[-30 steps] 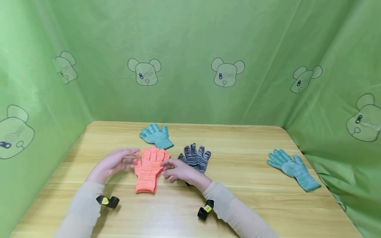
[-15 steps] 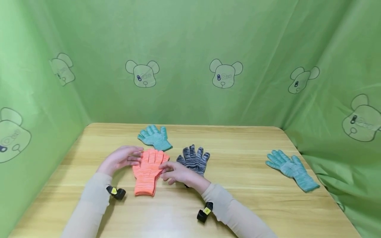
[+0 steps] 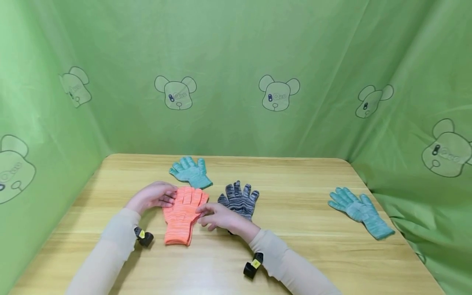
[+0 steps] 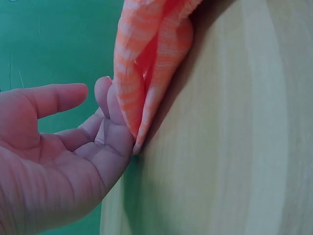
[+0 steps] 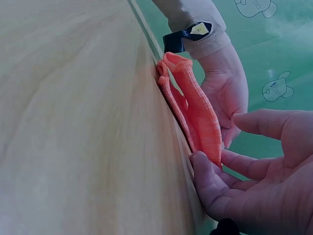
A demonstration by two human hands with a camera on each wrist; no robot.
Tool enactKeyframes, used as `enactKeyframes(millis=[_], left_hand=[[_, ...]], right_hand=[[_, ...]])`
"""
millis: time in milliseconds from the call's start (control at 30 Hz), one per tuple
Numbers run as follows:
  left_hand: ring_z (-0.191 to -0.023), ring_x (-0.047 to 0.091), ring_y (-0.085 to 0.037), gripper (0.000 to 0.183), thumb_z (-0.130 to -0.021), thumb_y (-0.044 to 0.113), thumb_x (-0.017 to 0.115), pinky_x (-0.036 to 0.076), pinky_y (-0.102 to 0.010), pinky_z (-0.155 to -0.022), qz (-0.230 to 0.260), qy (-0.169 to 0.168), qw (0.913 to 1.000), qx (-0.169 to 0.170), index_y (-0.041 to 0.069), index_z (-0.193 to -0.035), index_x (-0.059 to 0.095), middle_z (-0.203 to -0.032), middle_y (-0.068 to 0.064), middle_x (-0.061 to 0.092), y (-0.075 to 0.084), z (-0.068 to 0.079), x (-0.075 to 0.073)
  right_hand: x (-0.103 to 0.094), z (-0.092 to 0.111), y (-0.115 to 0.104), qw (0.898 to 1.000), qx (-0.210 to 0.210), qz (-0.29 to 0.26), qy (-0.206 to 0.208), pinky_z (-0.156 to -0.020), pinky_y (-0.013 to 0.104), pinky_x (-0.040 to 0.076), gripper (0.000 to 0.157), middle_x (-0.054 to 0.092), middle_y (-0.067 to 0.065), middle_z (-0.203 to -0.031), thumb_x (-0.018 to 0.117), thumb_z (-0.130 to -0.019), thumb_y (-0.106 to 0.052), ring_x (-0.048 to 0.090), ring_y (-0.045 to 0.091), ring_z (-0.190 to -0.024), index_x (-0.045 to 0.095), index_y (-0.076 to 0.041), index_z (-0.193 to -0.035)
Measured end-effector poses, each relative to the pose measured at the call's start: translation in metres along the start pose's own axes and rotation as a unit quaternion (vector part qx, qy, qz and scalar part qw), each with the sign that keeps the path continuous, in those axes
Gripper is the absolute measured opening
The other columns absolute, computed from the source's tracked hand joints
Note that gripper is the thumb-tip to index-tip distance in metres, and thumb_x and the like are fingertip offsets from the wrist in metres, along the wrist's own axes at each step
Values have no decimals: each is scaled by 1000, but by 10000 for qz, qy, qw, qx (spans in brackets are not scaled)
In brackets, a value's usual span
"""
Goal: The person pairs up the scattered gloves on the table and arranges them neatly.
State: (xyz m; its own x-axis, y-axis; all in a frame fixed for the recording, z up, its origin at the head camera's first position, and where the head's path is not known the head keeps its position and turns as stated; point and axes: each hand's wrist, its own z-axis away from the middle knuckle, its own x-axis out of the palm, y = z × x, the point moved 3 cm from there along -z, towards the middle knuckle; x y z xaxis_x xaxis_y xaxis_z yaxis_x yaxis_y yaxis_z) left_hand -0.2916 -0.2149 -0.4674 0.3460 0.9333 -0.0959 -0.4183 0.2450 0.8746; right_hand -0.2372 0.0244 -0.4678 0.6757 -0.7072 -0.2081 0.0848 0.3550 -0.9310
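A person's left hand (image 3: 156, 194) and right hand (image 3: 219, 215) flank a pair of orange gloves (image 3: 180, 217), stacked one on the other, cuffs toward the bottom of the frame, on a wood-grain worktop (image 3: 302, 250) left of center in the lower half of the head view. The left hand's fingers, relaxed and slightly bent, touch the edge of the stack, the thumb held apart; on the opposite side, the right hand's fingers, loosely bent, touch the edge near the worktop, its thumb also spread away. Just right of the stack, partly hidden behind the right hand, lies a black-and-gray glove (image 3: 241, 200). One teal glove (image 3: 191, 174) rests just above the orange pair, near the worktop's far edge; another teal glove (image 3: 361, 211) lies well apart at the right of the frame. Green cloth (image 3: 225, 127) printed with bear-head outlines hangs behind and at both sides.
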Motion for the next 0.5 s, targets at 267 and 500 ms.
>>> enactKeyframes(millis=[267,500], left_hand=[[-64,56,-6,25,-97,13,53,55,-19,-63,-122,127,9998,21,-6,-114,55,-75,3,58,0,0,3],[-62,56,-7,14,-96,12,55,56,-20,-61,-145,314,9994,43,0,-103,56,-72,3,56,-1,0,2]], right_hand=[[0,0,-1,10000,16,-12,-9,-77,33,59,42,61,12,-119,64,-91,-16,63,16,-91,57,-3,-130],[0,1,-1,9999,8,-20,98,-76,34,59,41,60,14,-131,64,-92,-17,62,16,-97,57,-5,-131]])
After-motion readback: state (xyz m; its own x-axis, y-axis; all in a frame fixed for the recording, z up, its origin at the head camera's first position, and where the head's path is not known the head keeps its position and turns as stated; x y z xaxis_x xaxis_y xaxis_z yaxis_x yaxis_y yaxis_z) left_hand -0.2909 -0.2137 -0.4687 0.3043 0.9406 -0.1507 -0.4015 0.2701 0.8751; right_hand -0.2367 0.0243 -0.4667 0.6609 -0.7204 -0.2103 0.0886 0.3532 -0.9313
